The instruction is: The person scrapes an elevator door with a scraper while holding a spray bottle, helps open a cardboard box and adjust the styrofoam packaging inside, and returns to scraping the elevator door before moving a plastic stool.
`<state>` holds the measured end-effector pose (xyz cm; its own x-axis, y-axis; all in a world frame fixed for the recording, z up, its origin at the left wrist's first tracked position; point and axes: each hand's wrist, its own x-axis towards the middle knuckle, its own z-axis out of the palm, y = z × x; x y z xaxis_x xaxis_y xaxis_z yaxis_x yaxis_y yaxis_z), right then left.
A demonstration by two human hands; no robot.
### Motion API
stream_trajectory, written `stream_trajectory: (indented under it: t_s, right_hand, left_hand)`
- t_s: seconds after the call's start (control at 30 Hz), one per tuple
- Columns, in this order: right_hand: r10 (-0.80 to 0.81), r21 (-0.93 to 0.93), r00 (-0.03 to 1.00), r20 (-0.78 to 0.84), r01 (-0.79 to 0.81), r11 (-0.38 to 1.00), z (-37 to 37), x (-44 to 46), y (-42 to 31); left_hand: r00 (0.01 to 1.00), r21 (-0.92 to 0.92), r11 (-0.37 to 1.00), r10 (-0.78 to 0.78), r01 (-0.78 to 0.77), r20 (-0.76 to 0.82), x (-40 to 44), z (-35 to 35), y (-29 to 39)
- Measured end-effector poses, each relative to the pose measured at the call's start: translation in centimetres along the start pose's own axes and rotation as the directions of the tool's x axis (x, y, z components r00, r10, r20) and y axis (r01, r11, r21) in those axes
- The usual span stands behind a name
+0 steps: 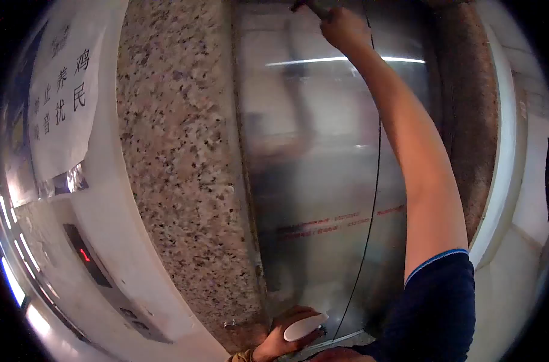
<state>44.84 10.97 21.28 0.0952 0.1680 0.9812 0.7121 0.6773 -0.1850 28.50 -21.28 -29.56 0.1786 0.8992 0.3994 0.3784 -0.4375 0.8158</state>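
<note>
My right hand [347, 29] is raised high against the brushed-metal elevator doors [322, 175], its fingers closed around a dark-handled tool [313, 8]. The working end of that tool is mostly cut off by the top of the view. Low down, near the foot of the doors, my left hand [280, 339] is wrapped around what looks like a white spray bottle [304, 326]. Only its smooth, rounded top shows; the body beneath is hidden. Red printed lettering [322, 226] runs across the doors at lower height.
A speckled granite surround [178, 151] frames the doors on the left, with a brown stone jamb [467, 120] on the right. Further left are an elevator call panel [99, 265] with a red lit display and a paper notice [69, 96] on the wall.
</note>
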Motion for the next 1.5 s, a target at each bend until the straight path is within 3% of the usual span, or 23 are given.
stream_trajectory:
  t_s: [0.07, 0.13, 0.17, 0.23, 0.27, 0.33, 0.37, 0.43, 0.5, 0.57, 0.7, 0.77, 0.8, 0.83, 0.9, 1.03, 1.17, 1.23, 1.3, 1.33, 1.5]
  right_hand:
    - [0.017, -0.034, 1.0, -0.008, -0.017, 0.999, -0.9, -3.0, 1.3]
    - [-0.105, -0.355, 0.994, 0.001, 0.098, 0.93, 1.2, -5.0, 2.9]
    - [-0.103, -0.36, 0.995, 0.001, 0.096, 0.928, 1.1, -5.8, 2.5]
    - [-0.283, -0.402, 0.959, 0.025, 0.269, 0.875, 1.5, -7.2, 0.6]
    - [-0.281, -0.406, 0.959, 0.026, 0.267, 0.874, 1.9, -7.1, 0.4]
    - [-0.48, -0.506, 0.874, 0.078, 0.45, 0.736, 2.8, -6.4, 0.4]
    - [-0.478, -0.509, 0.875, 0.08, 0.448, 0.735, 3.2, -5.3, 1.0]
    - [-0.651, -0.57, 0.758, -0.043, 0.516, 0.64, 3.5, -2.8, 1.2]
    - [-0.63, -0.545, 0.774, -0.068, 0.5, 0.673, 4.0, -1.5, 1.1]
    - [-0.416, -0.368, 0.906, 0.081, 0.415, 0.832, 4.6, 0.0, 1.9]
    - [-0.54, -0.473, 0.84, -0.048, 0.457, 0.753, 7.2, 1.3, 4.9]
    - [-0.238, -0.503, 0.921, 0.307, 0.369, 0.781, 7.6, 3.9, 3.1]
    - [-0.237, -0.496, 0.919, 0.315, 0.373, 0.784, 6.4, 3.8, 2.4]
    - [-0.508, -0.511, 0.851, 0.133, 0.498, 0.7, 4.5, 3.5, 1.6]
    - [-0.728, -0.556, 0.684, -0.049, 0.587, 0.588, 3.4, 0.2, 1.1]
    - [-0.527, -0.501, 0.839, 0.134, 0.516, 0.695, 3.7, -5.5, 0.9]
    - [-0.43, -0.523, 0.902, 0.018, 0.375, 0.765, 5.1, -1.5, 1.2]
    - [-0.428, -0.513, 0.904, 0.012, 0.373, 0.773, 4.7, -2.4, 1.5]
    - [-0.324, -0.42, 0.934, 0.153, 0.358, 0.834, 4.2, -5.0, 1.9]
    - [-0.367, -0.484, 0.895, 0.254, 0.446, 0.753, 1.4, -6.2, 1.2]
    - [-0.339, -0.487, 0.928, 0.155, 0.37, 0.791, 2.2, -1.0, 1.7]
  left_hand:
    - [0.991, -0.097, 0.986, 0.131, -0.132, -0.02, -1.8, 0.7, -4.5]
    - [0.953, -0.218, 0.927, 0.296, -0.304, -0.071, -3.8, 1.4, -9.8]
    - [0.923, -0.275, 0.881, 0.371, -0.385, -0.104, -4.1, 1.5, -10.8]
    - [0.927, -0.271, 0.887, 0.363, -0.375, -0.096, -3.8, 1.6, -10.0]
    - [0.938, -0.263, 0.9, 0.335, -0.347, -0.09, -3.7, 1.5, -9.4]
    - [0.96, -0.25, 0.927, 0.271, -0.281, -0.074, -3.4, 1.7, -7.4]
    - [0.969, -0.246, 0.937, 0.24, -0.247, -0.061, -3.0, 1.7, -6.4]
    - [0.979, -0.241, 0.949, 0.198, -0.204, -0.047, -2.6, 2.2, -5.2]
    - [0.984, -0.246, 0.953, 0.172, -0.176, -0.035, -2.2, 2.6, -4.4]
    - [0.988, -0.248, 0.956, 0.154, -0.155, -0.024, -1.9, 3.1, -3.9]
    - [0.991, -0.252, 0.959, 0.132, -0.131, -0.012, -1.6, 3.4, -3.2]
    - [0.992, -0.248, 0.961, 0.123, -0.121, -0.007, -1.5, 3.3, -3.0]
    - [0.993, -0.247, 0.962, 0.115, -0.114, -0.009, -1.5, 3.3, -2.8]
    - [0.994, -0.243, 0.964, 0.107, -0.107, -0.012, -1.6, 3.2, -2.6]
    - [0.995, -0.236, 0.967, 0.097, -0.099, -0.021, -1.7, 3.0, -2.5]
    - [0.997, -0.21, 0.974, 0.075, -0.081, -0.036, -1.7, 2.2, -2.0]
    - [0.996, -0.165, 0.985, 0.047, -0.059, -0.072, -1.8, 1.2, -1.6]
    - [0.996, -0.137, 0.989, 0.035, -0.046, -0.087, -2.0, 0.7, -1.2]
    - [0.994, -0.114, 0.993, 0.028, -0.04, -0.106, -1.9, 0.5, -0.9]
    - [0.993, -0.108, 0.994, 0.023, -0.035, -0.114, -1.9, 0.4, -0.7]
    - [0.991, -0.087, 0.996, 0.0, -0.013, -0.137, -1.8, -0.1, 0.1]
